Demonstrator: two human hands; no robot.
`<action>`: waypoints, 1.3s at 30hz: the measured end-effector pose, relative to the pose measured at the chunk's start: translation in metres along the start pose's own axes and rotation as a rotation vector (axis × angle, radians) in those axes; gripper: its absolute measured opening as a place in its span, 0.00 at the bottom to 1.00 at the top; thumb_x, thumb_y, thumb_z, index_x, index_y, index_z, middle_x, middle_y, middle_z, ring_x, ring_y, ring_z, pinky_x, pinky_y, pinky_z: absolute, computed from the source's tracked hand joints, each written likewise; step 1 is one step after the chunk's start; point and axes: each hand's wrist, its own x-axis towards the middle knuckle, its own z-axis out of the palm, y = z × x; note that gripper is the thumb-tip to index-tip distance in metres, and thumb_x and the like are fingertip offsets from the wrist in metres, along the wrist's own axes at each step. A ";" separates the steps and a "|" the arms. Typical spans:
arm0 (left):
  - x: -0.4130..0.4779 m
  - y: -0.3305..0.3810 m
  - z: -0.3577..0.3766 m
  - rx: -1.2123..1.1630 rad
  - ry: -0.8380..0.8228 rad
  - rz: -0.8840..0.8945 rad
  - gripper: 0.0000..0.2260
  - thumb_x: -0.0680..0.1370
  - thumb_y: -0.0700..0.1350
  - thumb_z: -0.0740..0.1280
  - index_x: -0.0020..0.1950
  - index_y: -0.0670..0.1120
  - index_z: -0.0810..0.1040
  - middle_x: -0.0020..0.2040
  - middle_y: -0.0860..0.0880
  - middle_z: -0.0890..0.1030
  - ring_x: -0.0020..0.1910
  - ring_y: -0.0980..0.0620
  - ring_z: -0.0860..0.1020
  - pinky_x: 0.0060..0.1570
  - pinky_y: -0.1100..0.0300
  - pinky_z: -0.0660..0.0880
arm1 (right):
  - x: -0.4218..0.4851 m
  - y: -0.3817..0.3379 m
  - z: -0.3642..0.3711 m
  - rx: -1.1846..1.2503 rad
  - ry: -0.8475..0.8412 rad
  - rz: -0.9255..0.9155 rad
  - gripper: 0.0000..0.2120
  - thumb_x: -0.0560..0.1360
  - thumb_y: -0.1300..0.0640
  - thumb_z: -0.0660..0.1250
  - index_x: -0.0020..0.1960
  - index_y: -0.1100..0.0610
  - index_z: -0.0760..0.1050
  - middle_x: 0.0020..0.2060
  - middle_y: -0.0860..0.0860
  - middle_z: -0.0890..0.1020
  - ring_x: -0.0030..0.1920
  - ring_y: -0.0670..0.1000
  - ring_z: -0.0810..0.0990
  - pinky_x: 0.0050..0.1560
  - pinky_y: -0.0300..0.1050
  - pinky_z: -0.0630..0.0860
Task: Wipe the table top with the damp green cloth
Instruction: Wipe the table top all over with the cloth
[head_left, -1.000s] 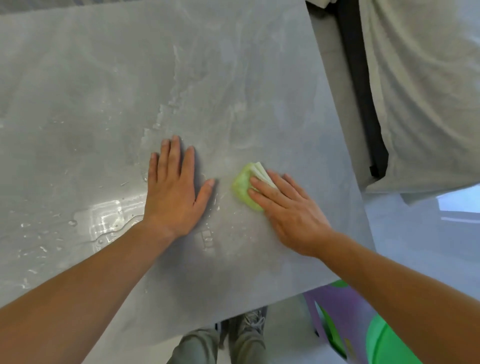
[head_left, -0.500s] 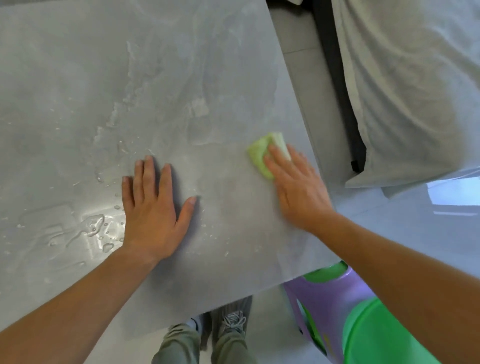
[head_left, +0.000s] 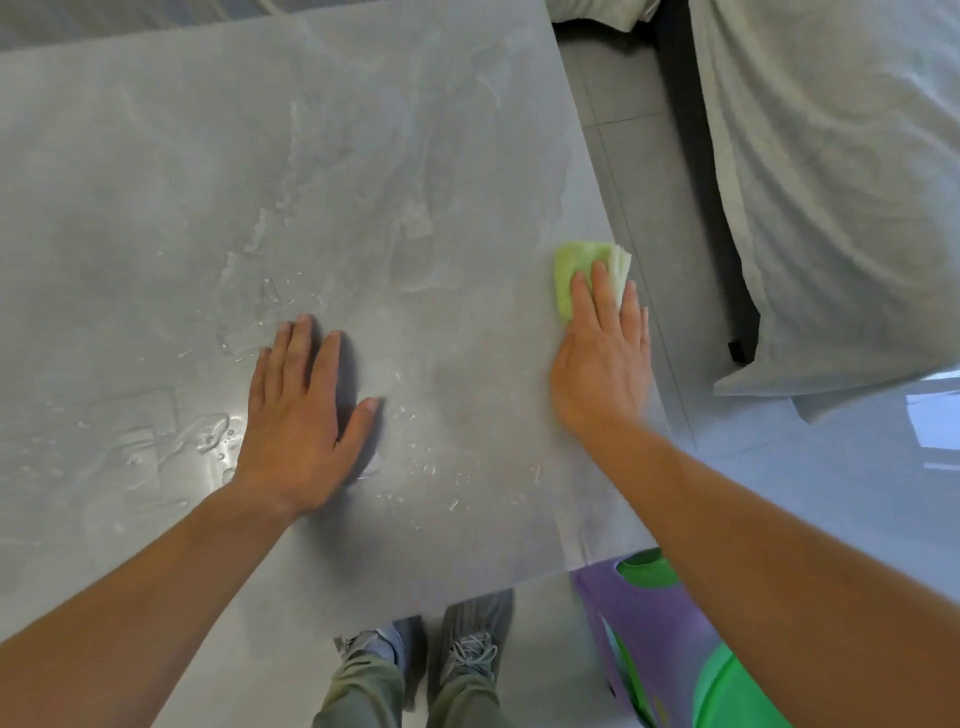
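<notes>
Bright, soft daylight; glare on the wet table top (head_left: 156, 208) at eight o'clock. The left hand (head_left: 296, 415) casts a faint shadow toward three o'clock, and the frame edges bow.

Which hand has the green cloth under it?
The right hand: it presses flat on the green cloth near the right edge of the table top. The left hand lies flat on the wet table top with nothing under it.

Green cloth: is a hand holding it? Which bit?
Not gripped: the right hand presses straight fingers on the green cloth, over its near half. The left hand holds nothing.
</notes>
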 end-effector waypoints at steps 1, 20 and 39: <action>-0.004 -0.005 -0.002 0.011 0.012 -0.015 0.35 0.80 0.64 0.47 0.81 0.45 0.52 0.82 0.43 0.44 0.80 0.47 0.38 0.78 0.49 0.37 | 0.008 -0.009 0.002 0.017 0.012 0.046 0.31 0.80 0.62 0.55 0.81 0.52 0.52 0.81 0.49 0.51 0.80 0.60 0.46 0.79 0.56 0.45; -0.038 -0.044 -0.002 0.026 -0.018 0.069 0.30 0.81 0.60 0.46 0.81 0.49 0.54 0.82 0.45 0.45 0.80 0.47 0.39 0.77 0.45 0.35 | -0.095 -0.104 0.048 -0.063 -0.088 -0.557 0.33 0.75 0.61 0.58 0.80 0.53 0.57 0.81 0.50 0.54 0.80 0.63 0.49 0.78 0.61 0.48; -0.065 -0.034 0.012 0.119 -0.085 0.155 0.31 0.80 0.62 0.43 0.81 0.50 0.54 0.82 0.44 0.46 0.81 0.44 0.42 0.76 0.41 0.41 | -0.148 0.032 0.020 0.040 0.008 -0.126 0.32 0.75 0.64 0.57 0.78 0.52 0.61 0.79 0.48 0.58 0.78 0.61 0.56 0.78 0.58 0.52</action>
